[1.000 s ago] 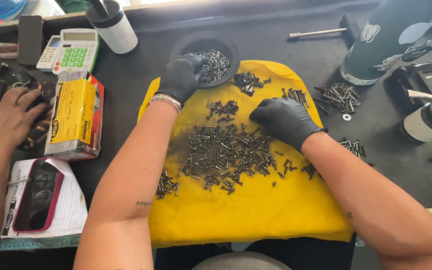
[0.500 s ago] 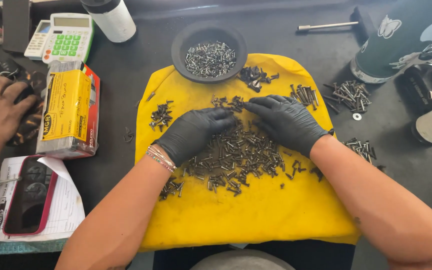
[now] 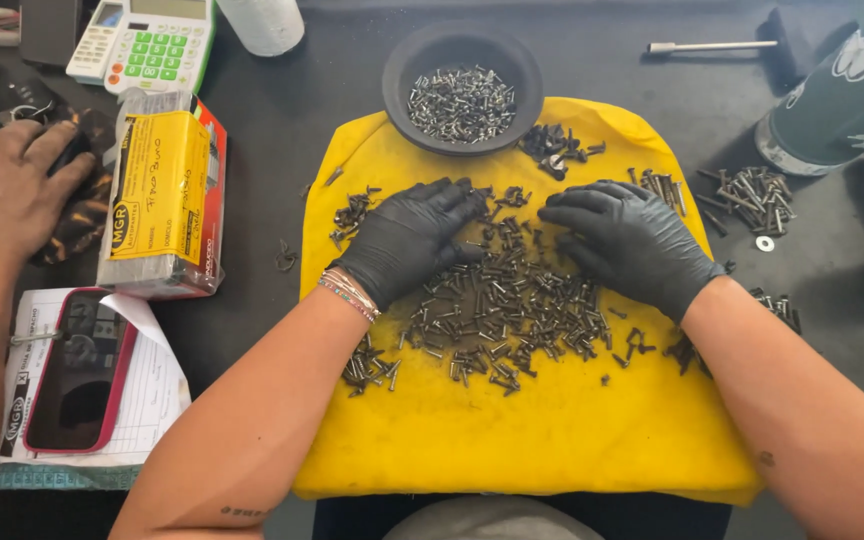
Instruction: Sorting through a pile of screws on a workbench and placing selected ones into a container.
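On the dark bench [image 3: 282, 150] sits a big yellow cloth [image 3: 512, 440], with a loose heap of small dark screws [image 3: 512, 310] spread across its middle. At 12 o'clock from the heap is a round black bowl [image 3: 462, 85] holding more screws. Both hands wear black gloves — the left hand [image 3: 407, 240] lies flat at 10 o'clock on the heap, fingers spread, grip wide open with nothing pinched. The right hand [image 3: 632, 240] rests at 2 o'clock, same deal — open, just touching screws. Way over at 9 o'clock, another person's bare hand [image 3: 7, 190] lies beside a yellow box [image 3: 162, 190].
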